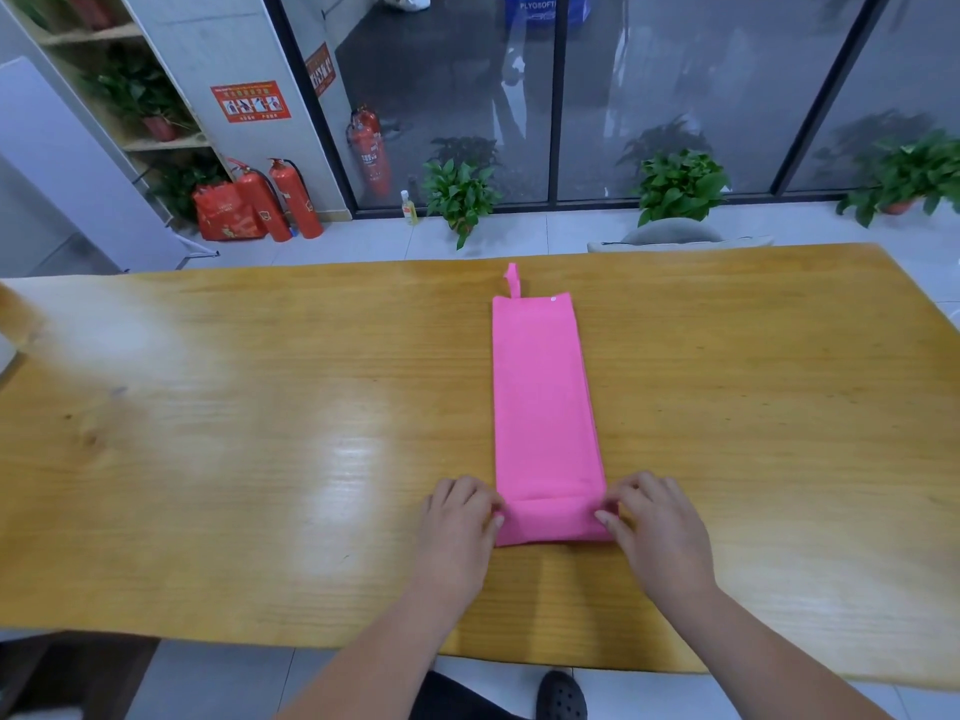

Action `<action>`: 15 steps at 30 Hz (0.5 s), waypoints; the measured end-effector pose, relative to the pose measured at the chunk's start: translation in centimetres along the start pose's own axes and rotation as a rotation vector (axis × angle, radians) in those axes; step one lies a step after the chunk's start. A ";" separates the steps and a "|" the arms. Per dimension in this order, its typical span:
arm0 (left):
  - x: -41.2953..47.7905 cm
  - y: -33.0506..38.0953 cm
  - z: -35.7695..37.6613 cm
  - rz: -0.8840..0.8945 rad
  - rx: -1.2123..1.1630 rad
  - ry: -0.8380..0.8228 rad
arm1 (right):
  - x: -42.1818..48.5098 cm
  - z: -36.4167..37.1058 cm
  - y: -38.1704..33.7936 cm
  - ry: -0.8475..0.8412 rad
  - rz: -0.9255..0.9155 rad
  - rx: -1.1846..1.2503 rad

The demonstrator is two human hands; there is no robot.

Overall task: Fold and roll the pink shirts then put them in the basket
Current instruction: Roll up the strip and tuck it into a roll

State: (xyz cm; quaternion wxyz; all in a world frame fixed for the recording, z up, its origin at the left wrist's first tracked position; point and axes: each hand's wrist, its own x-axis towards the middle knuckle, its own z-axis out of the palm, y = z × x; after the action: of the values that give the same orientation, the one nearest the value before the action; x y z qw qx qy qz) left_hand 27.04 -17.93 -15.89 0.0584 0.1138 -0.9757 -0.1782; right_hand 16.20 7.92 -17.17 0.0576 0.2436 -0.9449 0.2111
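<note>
Two pinches: my left hand (457, 517) grips the near-left corner of the pink shirt (543, 397), my right hand (657, 527) the near-right one. It's a long folded strip right of center on the wooden table (234, 433).

Left hand (460, 517): bare, with short plain nails.
Right hand (654, 527): bare, with short plain nails.
Forearms (395, 641): bare down to the picture's bottom edge.
Dark trousers (457, 701): black-looking cloth.
Black rubber clog (561, 696): rounded toe with small round holes.

Matt pink cloth shirt (543, 407), glossy wooden table (260, 433)
</note>
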 end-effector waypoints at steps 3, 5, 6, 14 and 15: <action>0.0 -0.1 0.9 0.081 0.107 0.007 | -0.2 0.9 0.2 0.021 -0.112 -0.106; -0.3 -0.1 1.3 0.086 0.104 0.031 | -0.7 1.5 0.8 0.017 -0.139 -0.141; -0.5 -0.1 1.3 0.088 0.092 0.036 | -0.9 1.7 1.0 0.012 -0.153 -0.161; 0.0 -0.2 0.3 0.044 0.103 -0.172 | -0.6 1.4 1.0 -0.210 -0.052 -0.103; 0.2 -0.2 0.4 0.030 0.092 -0.171 | -0.3 1.4 1.0 -0.235 -0.045 -0.096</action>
State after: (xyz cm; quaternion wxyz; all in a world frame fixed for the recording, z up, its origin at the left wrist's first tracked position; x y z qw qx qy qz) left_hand 26.87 -18.04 -16.28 -0.0277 0.0862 -0.9858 -0.1416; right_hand 16.00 8.29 -18.88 -0.0372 0.2849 -0.9484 0.1344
